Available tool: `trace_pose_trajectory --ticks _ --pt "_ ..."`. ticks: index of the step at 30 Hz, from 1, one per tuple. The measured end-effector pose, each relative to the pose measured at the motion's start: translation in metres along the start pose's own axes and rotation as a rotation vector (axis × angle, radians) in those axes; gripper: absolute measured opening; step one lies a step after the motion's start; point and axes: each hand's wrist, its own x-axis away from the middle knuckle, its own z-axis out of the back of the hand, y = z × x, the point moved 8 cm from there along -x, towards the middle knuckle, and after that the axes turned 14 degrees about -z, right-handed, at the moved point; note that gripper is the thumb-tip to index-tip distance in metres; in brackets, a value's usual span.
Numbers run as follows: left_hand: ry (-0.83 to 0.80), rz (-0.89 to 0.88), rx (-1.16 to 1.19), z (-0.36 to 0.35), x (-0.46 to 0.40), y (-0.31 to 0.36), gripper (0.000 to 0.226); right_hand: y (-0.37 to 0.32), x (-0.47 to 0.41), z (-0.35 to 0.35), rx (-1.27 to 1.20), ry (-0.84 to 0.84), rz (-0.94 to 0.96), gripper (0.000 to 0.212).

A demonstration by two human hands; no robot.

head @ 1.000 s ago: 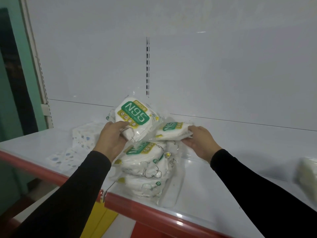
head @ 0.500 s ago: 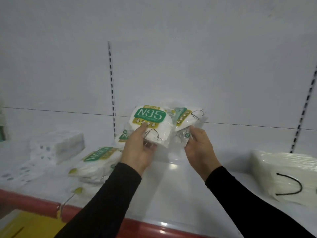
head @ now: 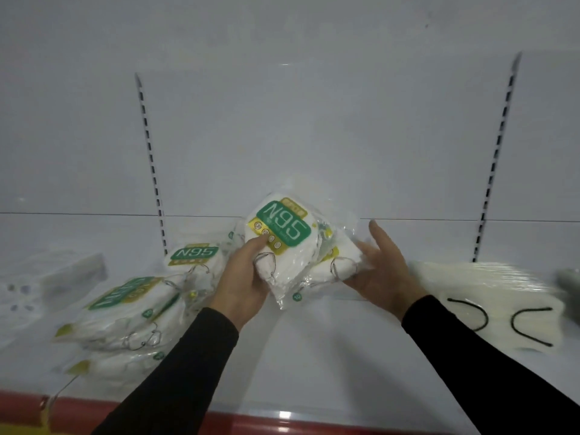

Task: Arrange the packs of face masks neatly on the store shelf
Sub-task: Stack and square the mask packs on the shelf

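Left hand [head: 243, 279] pinches the top N95 pack [head: 281, 243], tilted, long axis running toward the shelf's [head: 329, 356] back edge; right hand [head: 381, 271], half open, cradles a second pack [head: 340, 262] underneath, both above mid-shelf, stack [head: 131, 312] lying front-left.

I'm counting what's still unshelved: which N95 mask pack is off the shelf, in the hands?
The N95 pack tilted up at centre, pinched by the left hand with the right hand beside it. The other N95 packs lie stacked on the shelf at left.
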Motion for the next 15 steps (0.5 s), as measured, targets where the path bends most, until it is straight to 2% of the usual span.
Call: trace_pose_trajectory --ticks 1,2,5,7,11,15 --pt "-0.01 0.024 -0.007 0.0 0.002 -0.005 0.032 0.0 0.002 -0.001 0.113 -0.006 0.001 0.022" --pt "-0.01 0.046 -0.009 -0.001 0.003 -0.01 0.033 0.002 0.004 0.005 0.188 0.039 -0.005 0.013" --pt "0.016 0.061 0.012 -0.001 0.002 -0.027 0.034 0.02 0.008 0.009 0.176 0.073 -0.098 0.023" --pt "0.068 0.016 0.004 0.005 -0.003 -0.035 0.037 0.028 0.005 0.006 0.088 0.009 -0.105 0.029" --pt "0.2 -0.014 -0.081 0.016 0.0 -0.048 0.046 0.032 -0.006 0.015 -0.092 0.039 -0.006 0.035" --pt "0.199 -0.042 -0.166 0.002 0.014 -0.062 0.033 0.037 -0.007 -0.007 -0.106 -0.106 0.064 0.046"
